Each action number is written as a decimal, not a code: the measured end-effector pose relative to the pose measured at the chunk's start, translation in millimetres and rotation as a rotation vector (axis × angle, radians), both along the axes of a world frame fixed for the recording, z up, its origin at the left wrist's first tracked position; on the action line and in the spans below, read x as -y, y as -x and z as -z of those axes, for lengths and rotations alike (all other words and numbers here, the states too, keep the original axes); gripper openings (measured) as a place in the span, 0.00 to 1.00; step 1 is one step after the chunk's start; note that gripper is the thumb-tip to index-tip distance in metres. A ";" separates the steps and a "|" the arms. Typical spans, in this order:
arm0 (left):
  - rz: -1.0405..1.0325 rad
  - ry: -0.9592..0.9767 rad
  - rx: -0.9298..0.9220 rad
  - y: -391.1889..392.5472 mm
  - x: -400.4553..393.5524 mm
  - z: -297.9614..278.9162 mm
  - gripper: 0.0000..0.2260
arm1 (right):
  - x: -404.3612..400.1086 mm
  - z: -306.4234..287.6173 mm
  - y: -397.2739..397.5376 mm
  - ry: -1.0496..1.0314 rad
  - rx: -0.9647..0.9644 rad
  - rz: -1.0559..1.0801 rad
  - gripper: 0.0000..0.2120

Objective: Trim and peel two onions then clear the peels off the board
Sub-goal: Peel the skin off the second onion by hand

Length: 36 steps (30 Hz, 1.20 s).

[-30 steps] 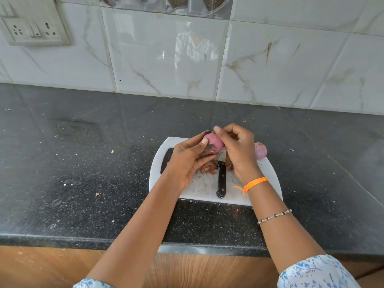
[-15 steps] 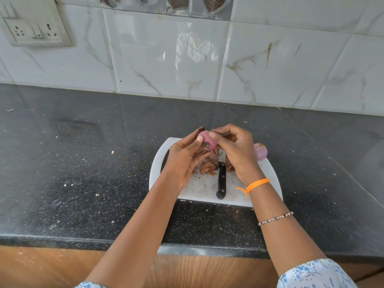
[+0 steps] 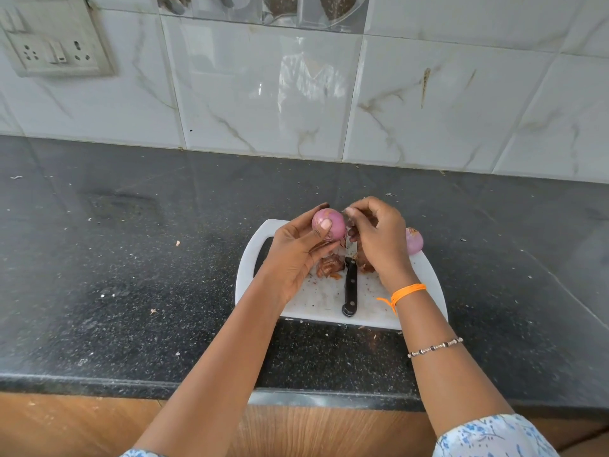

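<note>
An onion (image 3: pixel 329 223) is held up above the white cutting board (image 3: pixel 425 291) in the left hand (image 3: pixel 296 252), whose fingers are curled round it with the thumb pressed on its front, so that it is kept steady while being stripped. The right hand (image 3: pixel 375 235) is closed in a pinch just beside the onion; a thin strip of skin appears to be caught between its fingertips, though this is too small to be made out with certainty. The knife (image 3: pixel 350 285) is laid flat on the board with its handle toward the person, apparently set aside because peeling is done by hand. Brown peels (image 3: pixel 329 267) are heaped on the board under the hands, and a second onion (image 3: pixel 414 240) rests at the board's far right edge, beside the dark bench (image 3: pixel 131 258). Compared with half a second ago, the right hand is seen drawn slightly away from the onion, and more of the onion's smooth pink surface is exposed.
</note>
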<state>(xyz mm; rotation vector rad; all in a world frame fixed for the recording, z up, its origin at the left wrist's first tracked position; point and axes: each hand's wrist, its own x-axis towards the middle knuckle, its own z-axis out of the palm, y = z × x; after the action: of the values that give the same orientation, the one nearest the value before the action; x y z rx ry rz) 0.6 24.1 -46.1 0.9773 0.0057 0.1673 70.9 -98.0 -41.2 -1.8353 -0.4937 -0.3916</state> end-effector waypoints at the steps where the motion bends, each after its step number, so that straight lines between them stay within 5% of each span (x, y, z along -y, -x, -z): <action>1: -0.005 0.010 0.002 -0.4 0.1 -0.1 0.14 | 0.7 -0.2 0.2 -0.015 -0.041 -0.026 0.08; 8: -0.112 -0.073 -0.003 -0.2 -1.8 1.1 0.19 | 5.1 -15.4 16.1 -0.171 -0.258 -0.360 0.09; 21: -0.144 -0.318 -0.052 -1.8 -1.8 5.2 0.24 | 5.9 -13.4 14.6 -0.112 -0.297 -0.406 0.09; 26: -0.175 -0.407 0.007 4.2 5.1 -0.3 0.19 | -2.8 -10.1 16.7 -0.195 -0.295 -0.255 0.04; 36: -0.157 -0.600 0.051 6.0 12.2 -1.8 0.20 | -5.7 -4.8 11.1 -0.247 -0.186 -0.056 0.17</action>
<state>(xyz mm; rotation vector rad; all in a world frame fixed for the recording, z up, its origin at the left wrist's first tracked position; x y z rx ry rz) -5.4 12.0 -44.3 1.5721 -0.0156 0.3504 59.8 -92.2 -36.5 -1.5971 -0.3511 -0.2296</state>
